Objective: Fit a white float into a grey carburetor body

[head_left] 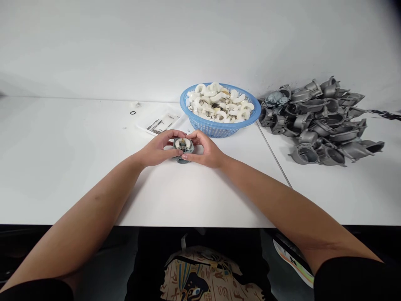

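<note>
Between my two hands, low over the white table, is a grey metal carburetor (pixel 183 159) with a white C-shaped float (pixel 179 143) and a small brass part in its upturned face. My left hand (pixel 159 149) is curled round its left side, the thumb along the near rim. From the right, my right hand (pixel 205 151) grips the opposite side, with thumb and fingertips at the rim. Both sets of fingers are closed against the body and cover parts of its edge.
A blue plastic basket (pixel 219 126) heaped with white floats stands just behind my hands. To its right lies a pile of grey metal castings (pixel 326 121). A clear tray (pixel 163 121) with small slim parts and a black O-ring (pixel 133 112) lie at the back left.
</note>
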`<state>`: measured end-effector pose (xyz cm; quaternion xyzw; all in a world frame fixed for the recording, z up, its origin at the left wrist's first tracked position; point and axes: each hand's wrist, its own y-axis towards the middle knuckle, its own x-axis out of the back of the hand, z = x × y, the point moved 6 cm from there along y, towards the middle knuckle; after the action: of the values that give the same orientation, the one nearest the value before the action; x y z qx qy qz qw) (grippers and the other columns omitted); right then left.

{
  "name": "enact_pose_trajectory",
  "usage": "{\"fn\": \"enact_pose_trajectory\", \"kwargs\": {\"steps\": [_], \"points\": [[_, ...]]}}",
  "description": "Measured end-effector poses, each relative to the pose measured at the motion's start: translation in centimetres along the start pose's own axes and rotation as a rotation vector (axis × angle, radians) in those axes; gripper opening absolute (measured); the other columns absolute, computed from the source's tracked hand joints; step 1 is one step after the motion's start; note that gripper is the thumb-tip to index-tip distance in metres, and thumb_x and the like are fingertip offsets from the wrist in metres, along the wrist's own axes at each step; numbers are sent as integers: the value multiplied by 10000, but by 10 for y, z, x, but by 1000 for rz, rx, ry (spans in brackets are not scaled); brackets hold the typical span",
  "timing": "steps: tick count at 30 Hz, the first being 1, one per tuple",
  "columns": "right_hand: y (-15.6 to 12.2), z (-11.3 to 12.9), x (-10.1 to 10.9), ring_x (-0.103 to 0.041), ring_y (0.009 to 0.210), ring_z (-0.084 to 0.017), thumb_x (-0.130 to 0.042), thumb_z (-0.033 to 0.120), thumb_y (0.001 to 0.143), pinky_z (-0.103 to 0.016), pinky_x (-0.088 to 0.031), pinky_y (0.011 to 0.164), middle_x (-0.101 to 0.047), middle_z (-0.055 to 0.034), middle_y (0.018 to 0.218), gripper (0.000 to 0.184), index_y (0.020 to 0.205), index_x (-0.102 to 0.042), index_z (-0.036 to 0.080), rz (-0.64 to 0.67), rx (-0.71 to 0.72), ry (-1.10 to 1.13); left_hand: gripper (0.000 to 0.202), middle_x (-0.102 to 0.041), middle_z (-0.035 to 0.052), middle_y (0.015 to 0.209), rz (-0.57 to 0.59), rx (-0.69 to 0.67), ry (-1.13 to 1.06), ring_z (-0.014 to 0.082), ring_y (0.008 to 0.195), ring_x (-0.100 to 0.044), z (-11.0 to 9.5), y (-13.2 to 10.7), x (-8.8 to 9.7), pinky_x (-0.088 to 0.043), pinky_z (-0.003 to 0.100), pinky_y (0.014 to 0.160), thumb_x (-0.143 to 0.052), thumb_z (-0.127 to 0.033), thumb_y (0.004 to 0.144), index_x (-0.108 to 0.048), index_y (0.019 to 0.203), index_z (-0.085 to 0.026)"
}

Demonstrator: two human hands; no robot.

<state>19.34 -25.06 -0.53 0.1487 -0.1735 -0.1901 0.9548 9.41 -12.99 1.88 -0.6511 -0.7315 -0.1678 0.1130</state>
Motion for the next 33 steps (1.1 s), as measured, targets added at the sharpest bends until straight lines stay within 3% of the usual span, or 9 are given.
{"fn": "enact_pose_trajectory", "kwargs": {"steps": [8,12,14,17,21,23,26,29,33], "points": [[-2,8,-5,-602,1152,-264,-782,404,805,-472,-487,992,-618,-93,1237,563,1237,-472,219,135,60,-8,440,-667,88,1168,-8,70,-112,216,1012,-641,9,1,1,-516,398,925,-779,-327,765,-608,1147,-191],[-4,1,-9,-552,1247,-288,-766,401,819,-520,-445,1053,-553,-137,1356,802,1430,-269,246,129,-5,-26,472,-667,96,1155,-22,130,-144,220,989,-643,12,1,-1,-537,375,839,-798,-391,747,-603,1125,-185],[-5,-2,-11,-541,1265,-300,-784,397,808,-546,-420,1076,-537,-146,1385,928,1495,-174,269,137,-22,-35,476,-663,97,1178,-27,100,-84,225,1021,-639,10,1,0,-533,382,868,-805,-399,739,-610,1118,-187],[-6,-4,-9,-526,1290,-324,-830,402,769,-587,-368,1115,-539,-147,1392,1047,1547,-139,291,140,-29,-50,464,-665,103,1180,-43,55,-8,223,1029,-639,9,0,4,-532,378,875,-813,-375,724,-623,1099,-177],[-7,-9,-5,-388,1426,-373,-873,478,710,-628,-275,1166,-501,-169,1439,1153,1582,-145,287,113,-35,-57,469,-662,124,1208,-25,74,-40,235,1044,-635,11,-1,8,-543,330,752,-828,-337,689,-638,1083,-168],[-8,-10,-5,-320,1468,-381,-799,574,770,-625,-265,1174,-414,-194,1510,1099,1590,-136,264,118,-19,-69,465,-665,121,1200,-28,85,-50,226,1032,-638,7,-3,8,-547,322,743,-830,-321,679,-644,1075,-165],[-7,-10,-5,-292,1485,-346,-510,682,940,-597,-225,1201,-292,-195,1586,887,1590,-123,217,110,20,-123,473,-682,99,1137,-81,162,7,174,847,-664,0,-9,5,-549,318,697,-827,-332,679,-639,1080,-166],[-6,-9,-1,-206,1519,-269,-231,678,1019,-546,-126,1247,-415,-155,1524,751,1579,-136,187,45,12,-166,473,-699,54,1051,-169,267,71,127,673,-643,-6,-21,-1,-533,300,626,-824,-369,690,-628,1082,-191],[-3,-13,4,-176,1529,-230,-130,667,1027,-488,-117,1262,-432,-96,1528,682,1523,-287,225,-13,-80,-179,475,-707,36,1022,-255,369,51,135,654,-654,-10,-43,-10,-549,303,624,-838,-406,674,-634,1054,-207]]}}
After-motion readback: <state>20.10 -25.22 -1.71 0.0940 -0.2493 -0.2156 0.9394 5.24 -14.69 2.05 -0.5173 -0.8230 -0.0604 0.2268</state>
